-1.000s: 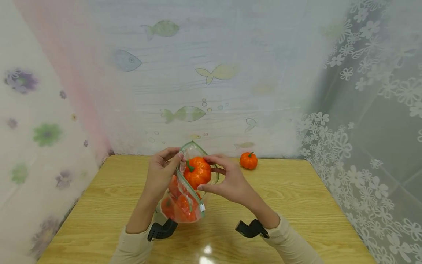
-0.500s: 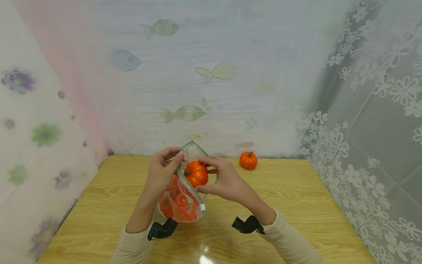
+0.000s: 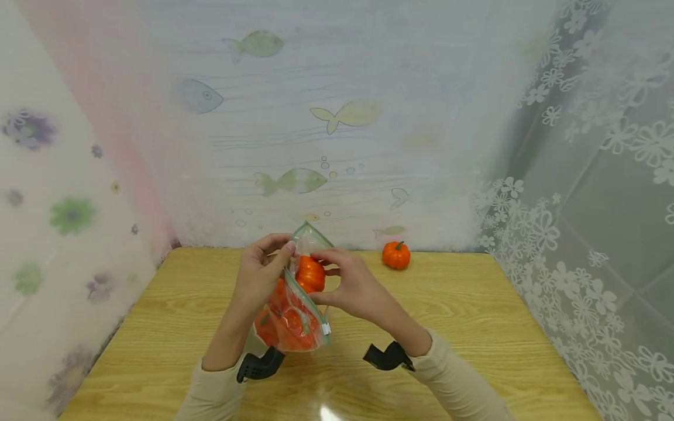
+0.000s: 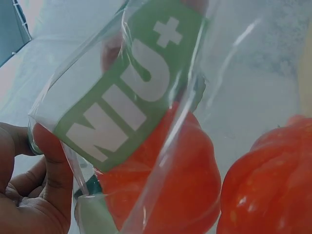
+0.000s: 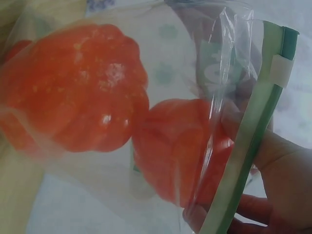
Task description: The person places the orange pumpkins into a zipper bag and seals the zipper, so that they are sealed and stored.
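Note:
My left hand [image 3: 259,272] pinches the green-edged rim of a clear slider bag [image 3: 317,344] and keeps its mouth spread. With thumb and fingers my right hand [image 3: 355,286] grips a small orange pumpkin [image 3: 310,275] that is partly inside that mouth. Lower in the bag lie other orange pumpkins [image 3: 268,328], blurred by the plastic. A white slider [image 5: 281,70] sits near one end of the green zip strip [image 5: 243,161]. In the left wrist view, a green printed label [image 4: 122,112] covers part of the bag.
Another orange pumpkin [image 3: 396,255] with a green stem stands at the back of the wooden table [image 3: 447,310], right of the hands. Behind the table hangs a curtain with fish prints [image 3: 300,180]. A flowered sheet [image 3: 595,257] borders the right side.
My right hand has moved left and slightly down, carrying the pumpkin deeper into the bag's mouth; its green stem is now out of sight. My left hand stays almost in place.

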Motion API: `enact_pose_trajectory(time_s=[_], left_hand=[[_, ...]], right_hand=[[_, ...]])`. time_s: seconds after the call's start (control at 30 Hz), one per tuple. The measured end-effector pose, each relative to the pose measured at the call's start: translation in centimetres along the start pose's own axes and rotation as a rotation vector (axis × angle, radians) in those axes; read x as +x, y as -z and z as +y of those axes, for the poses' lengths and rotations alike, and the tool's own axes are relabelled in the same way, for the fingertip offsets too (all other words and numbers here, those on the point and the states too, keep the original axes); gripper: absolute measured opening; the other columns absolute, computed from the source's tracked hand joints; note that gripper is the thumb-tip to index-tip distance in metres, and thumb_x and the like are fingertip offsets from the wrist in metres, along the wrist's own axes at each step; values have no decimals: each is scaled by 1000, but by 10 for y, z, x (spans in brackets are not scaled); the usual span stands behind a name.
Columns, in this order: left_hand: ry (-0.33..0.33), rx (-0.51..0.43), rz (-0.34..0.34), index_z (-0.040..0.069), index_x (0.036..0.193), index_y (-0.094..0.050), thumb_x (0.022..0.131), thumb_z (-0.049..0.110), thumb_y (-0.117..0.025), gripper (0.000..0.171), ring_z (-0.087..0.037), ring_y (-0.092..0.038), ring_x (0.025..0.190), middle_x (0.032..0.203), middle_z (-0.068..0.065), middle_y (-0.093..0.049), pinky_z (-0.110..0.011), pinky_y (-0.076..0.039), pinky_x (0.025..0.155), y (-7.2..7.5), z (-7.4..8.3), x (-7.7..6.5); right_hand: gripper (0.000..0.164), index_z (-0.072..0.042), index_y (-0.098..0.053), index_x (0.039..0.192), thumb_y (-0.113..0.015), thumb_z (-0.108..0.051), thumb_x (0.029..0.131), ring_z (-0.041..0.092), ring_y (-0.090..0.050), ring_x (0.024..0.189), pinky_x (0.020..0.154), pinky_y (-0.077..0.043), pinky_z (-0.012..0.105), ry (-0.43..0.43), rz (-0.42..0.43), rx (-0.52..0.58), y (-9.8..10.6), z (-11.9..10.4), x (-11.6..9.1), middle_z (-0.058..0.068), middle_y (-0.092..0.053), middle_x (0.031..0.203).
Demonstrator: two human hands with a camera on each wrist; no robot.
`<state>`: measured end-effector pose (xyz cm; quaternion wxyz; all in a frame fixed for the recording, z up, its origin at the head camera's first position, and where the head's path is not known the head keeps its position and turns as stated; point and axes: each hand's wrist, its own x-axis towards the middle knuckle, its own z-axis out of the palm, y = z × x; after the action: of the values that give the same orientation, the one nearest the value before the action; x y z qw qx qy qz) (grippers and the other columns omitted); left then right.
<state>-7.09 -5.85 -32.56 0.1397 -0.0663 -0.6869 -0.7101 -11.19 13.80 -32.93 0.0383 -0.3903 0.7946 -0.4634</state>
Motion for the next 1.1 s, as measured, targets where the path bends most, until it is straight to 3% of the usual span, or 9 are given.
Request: enact_pose_trajectory(time_s=[0.37, 0.47, 0.73, 1.1], left_hand=[[19, 4, 14, -7, 121, -63, 105, 13, -58, 26, -6, -64, 70, 88, 4, -66, -20, -58, 63, -1, -1, 0], [29, 2, 28, -7, 121, -62, 105, 13, -58, 26, -6, -64, 71, 89, 3, -65, -20, -58, 64, -1, -1, -1], [42, -27, 46, -9, 120, -62, 104, 9, -59, 25, -7, -65, 73, 89, 1, -65, -19, -58, 65, 0, -1, 5], [50, -47, 25, -10, 119, -62, 103, 9, -60, 25, -6, -64, 71, 86, 3, -66, -19, -57, 62, 10, -5, 23]], right_hand=[[60, 2, -62, 133, -87, -2, 78, 31, -62, 118, 96, -58, 46, 37, 19, 79, -5, 9, 0, 16, -63, 133], [59, 1, -64, 132, -88, -2, 78, 30, -63, 118, 97, -57, 45, 33, 37, 100, -6, 10, 0, 14, -64, 132], [58, 2, -63, 132, -86, -3, 80, 29, -66, 113, 96, -57, 29, -17, 96, 133, -12, 12, 8, 13, -65, 131], [51, 0, -62, 135, -79, -2, 86, 28, -63, 118, 95, -58, 36, -92, 120, 239, -20, 15, 26, 11, -64, 132]])
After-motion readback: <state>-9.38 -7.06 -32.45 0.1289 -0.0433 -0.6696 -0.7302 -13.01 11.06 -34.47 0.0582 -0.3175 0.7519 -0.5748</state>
